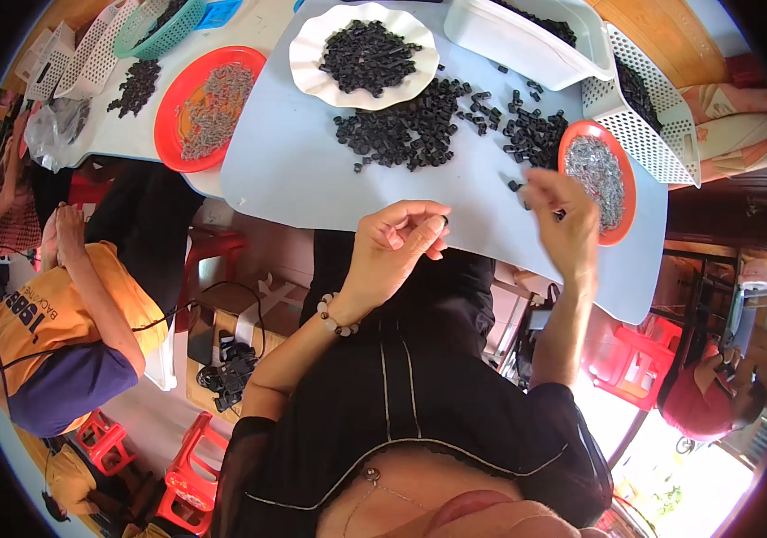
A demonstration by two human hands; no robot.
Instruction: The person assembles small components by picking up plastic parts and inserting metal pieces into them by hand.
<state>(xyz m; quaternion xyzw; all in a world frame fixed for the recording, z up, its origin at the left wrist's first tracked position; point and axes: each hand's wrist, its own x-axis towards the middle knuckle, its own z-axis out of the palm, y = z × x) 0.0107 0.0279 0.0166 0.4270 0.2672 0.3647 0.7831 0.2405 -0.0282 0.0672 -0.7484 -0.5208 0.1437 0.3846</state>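
Note:
My left hand (399, 240) is above the near edge of the light blue table (303, 179), its thumb and fingers pinched on a small black plastic piece (444, 221) that shows only in part. To the right, my right hand (566, 222) hovers over the tabletop, bent at the fingers and blurred; whether it grips anything I cannot make out. Small black pieces lie just left of its fingertips. Beyond it is a loose cluster of black plastic pieces (534, 136), and further left a bigger pile of black pieces (406, 130). Close by its right side sits an orange-red plate (620, 235) of small silvery parts (601, 179).
A white scalloped plate (305, 73) heaped with black pieces stands at the back. Back right are a white tub (527, 56) and a perforated white basket (642, 134). Leftward, a red plate (168, 134) holds small greyish parts. A person in a yellow shirt (132, 291) sits at left.

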